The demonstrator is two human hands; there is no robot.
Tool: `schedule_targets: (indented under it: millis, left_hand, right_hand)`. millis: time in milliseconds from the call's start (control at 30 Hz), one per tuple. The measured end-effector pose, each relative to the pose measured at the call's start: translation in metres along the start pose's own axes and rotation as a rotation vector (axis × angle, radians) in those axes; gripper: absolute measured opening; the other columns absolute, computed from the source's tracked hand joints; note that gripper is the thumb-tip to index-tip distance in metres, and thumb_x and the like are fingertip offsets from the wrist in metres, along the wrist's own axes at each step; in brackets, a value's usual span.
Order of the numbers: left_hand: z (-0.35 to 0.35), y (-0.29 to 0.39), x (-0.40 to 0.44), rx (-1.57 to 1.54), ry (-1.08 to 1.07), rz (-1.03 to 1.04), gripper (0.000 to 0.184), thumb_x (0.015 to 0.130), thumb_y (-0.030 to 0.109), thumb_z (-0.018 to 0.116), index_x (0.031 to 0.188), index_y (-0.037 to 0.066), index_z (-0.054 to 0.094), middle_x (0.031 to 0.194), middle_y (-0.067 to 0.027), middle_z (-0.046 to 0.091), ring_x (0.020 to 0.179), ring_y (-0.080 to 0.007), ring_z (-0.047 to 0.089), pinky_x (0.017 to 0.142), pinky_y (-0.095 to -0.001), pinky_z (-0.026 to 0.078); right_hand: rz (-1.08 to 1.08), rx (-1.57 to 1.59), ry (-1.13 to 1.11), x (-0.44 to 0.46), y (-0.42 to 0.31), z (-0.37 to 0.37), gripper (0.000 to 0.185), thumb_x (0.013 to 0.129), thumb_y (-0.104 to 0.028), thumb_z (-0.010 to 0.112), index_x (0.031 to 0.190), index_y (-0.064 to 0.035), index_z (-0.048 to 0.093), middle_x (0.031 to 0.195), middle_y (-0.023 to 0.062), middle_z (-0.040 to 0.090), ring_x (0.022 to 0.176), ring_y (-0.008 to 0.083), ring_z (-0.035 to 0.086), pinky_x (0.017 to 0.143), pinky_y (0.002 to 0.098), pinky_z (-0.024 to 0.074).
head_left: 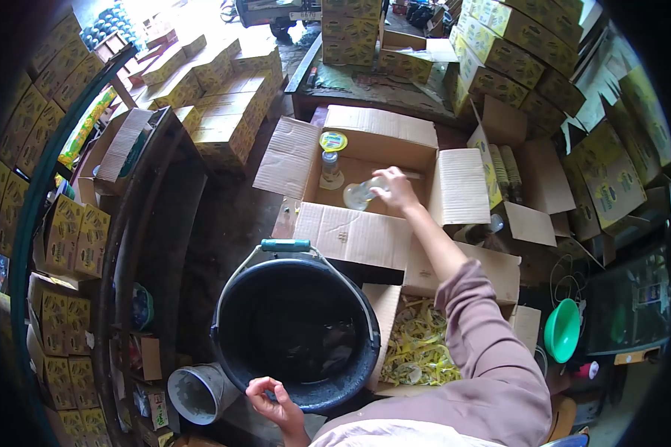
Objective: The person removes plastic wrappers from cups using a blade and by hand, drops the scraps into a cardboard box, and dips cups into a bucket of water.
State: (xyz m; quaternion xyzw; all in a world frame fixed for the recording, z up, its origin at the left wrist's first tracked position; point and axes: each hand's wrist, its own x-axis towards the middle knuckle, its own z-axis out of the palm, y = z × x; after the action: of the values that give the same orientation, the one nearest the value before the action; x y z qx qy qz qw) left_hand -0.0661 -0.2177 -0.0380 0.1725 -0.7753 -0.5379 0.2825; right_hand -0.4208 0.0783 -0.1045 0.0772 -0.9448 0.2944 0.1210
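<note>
While the right hand (397,189) is reaching into the open carton (390,160), its fingers are closing around one end of a clear container (358,196). This container is tilting inside the carton, near the front flap; from where I am standing, I cannot tell whether it is touching the floor. A second container (330,167) is standing to its left. The left hand (274,406) is hovering by the near rim of a black bucket (227,287), fingers half-curled; whether they are pinching anything, I cannot tell. Yellow strips (417,343) are filling a lower box (381,328) beside the bucket.
</note>
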Motion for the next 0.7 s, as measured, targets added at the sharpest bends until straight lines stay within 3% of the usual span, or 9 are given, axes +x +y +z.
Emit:
schedule_targets:
  millis: [100, 167, 300, 367, 467, 567, 633, 700]
  left_hand:
    - [0.000, 0.002, 0.002, 0.009, -0.049, 0.040, 0.016, 0.078, 0.012, 0.052, 0.090, 0.006, 0.044, 0.079, -0.0043, 0.045, 0.067, -0.0112, 0.042, 0.062, -0.0250, 0.034]
    - [0.002, 0.005, 0.005, -0.003, -0.082, 0.082, 0.018, 0.077, 0.008, 0.053, 0.093, 0.006, 0.045, 0.081, -0.0044, 0.047, 0.067, -0.0113, 0.042, 0.062, -0.0252, 0.033]
    - [0.001, 0.009, 0.007, -0.010, -0.258, 0.244, 0.032, 0.075, 0.000, 0.057, 0.104, 0.005, 0.045, 0.088, -0.0056, 0.047, 0.077, -0.0129, 0.045, 0.071, -0.0264, 0.036]
    - [0.007, 0.020, -0.005, -0.491, -0.370, 0.027, 0.040, 0.078, 0.003, 0.056, 0.114, 0.004, 0.040, 0.102, -0.0081, 0.048, 0.087, -0.0159, 0.048, 0.080, -0.0296, 0.039]
    - [0.024, 0.054, -0.023, -0.749, -0.668, -0.129, 0.058, 0.080, 0.013, 0.059, 0.128, 0.004, 0.029, 0.123, -0.0135, 0.042, 0.111, -0.0229, 0.046, 0.093, -0.0345, 0.037]
    - [0.044, 0.063, -0.045, -0.986, -0.712, -0.289, 0.065, 0.081, 0.022, 0.061, 0.133, 0.003, 0.025, 0.131, -0.0152, 0.038, 0.119, -0.0261, 0.042, 0.097, -0.0391, 0.036]
    - [0.038, 0.070, -0.054, -1.271, -0.713, -0.472, 0.059, 0.085, 0.024, 0.057, 0.131, 0.003, 0.028, 0.129, -0.0145, 0.041, 0.117, -0.0265, 0.044, 0.096, -0.0411, 0.039]
    - [0.030, 0.063, -0.056, -1.128, -0.648, -0.547, 0.047, 0.088, 0.027, 0.052, 0.125, 0.002, 0.038, 0.117, -0.0127, 0.049, 0.110, -0.0245, 0.049, 0.087, -0.0430, 0.046]
  right_hand:
    - [0.179, 0.140, 0.264, -0.045, 0.009, -0.048, 0.038, 0.067, -0.016, 0.075, 0.101, -0.0067, 0.061, 0.093, 0.0149, 0.059, 0.083, 0.0274, 0.060, 0.073, 0.0343, 0.0498]
    - [0.212, 0.484, 0.388, -0.083, -0.004, -0.077, 0.031, 0.076, -0.012, 0.070, 0.101, 0.0006, 0.058, 0.089, 0.0089, 0.061, 0.083, 0.0156, 0.060, 0.070, 0.0279, 0.0506]
    - [0.414, 1.116, 0.429, -0.171, -0.066, -0.118, 0.034, 0.083, -0.016, 0.063, 0.110, 0.0003, 0.051, 0.101, 0.0074, 0.058, 0.088, 0.0131, 0.059, 0.076, 0.0262, 0.0521]
    - [0.452, 1.405, 0.411, -0.213, -0.102, -0.127, 0.035, 0.084, -0.017, 0.062, 0.112, -0.0005, 0.049, 0.105, 0.0074, 0.057, 0.091, 0.0134, 0.058, 0.077, 0.0266, 0.0522]
    - [0.502, 1.637, 0.315, -0.278, -0.155, -0.126, 0.036, 0.085, -0.018, 0.060, 0.114, -0.0011, 0.048, 0.107, 0.0071, 0.056, 0.093, 0.0146, 0.058, 0.078, 0.0277, 0.0520]
    - [0.333, 1.442, 0.349, -0.334, -0.201, -0.112, 0.031, 0.085, -0.008, 0.059, 0.114, -0.0021, 0.049, 0.107, 0.0075, 0.055, 0.093, 0.0129, 0.056, 0.081, 0.0265, 0.0497]
    - [0.202, 1.309, 0.277, -0.369, -0.214, -0.103, 0.034, 0.081, -0.011, 0.064, 0.112, -0.0023, 0.052, 0.106, 0.0087, 0.056, 0.094, 0.0172, 0.057, 0.083, 0.0293, 0.0477]
    - [-0.038, 0.813, 0.248, -0.395, -0.214, -0.117, 0.033, 0.077, -0.014, 0.067, 0.106, -0.0020, 0.055, 0.105, 0.0100, 0.057, 0.096, 0.0214, 0.057, 0.084, 0.0326, 0.0460]
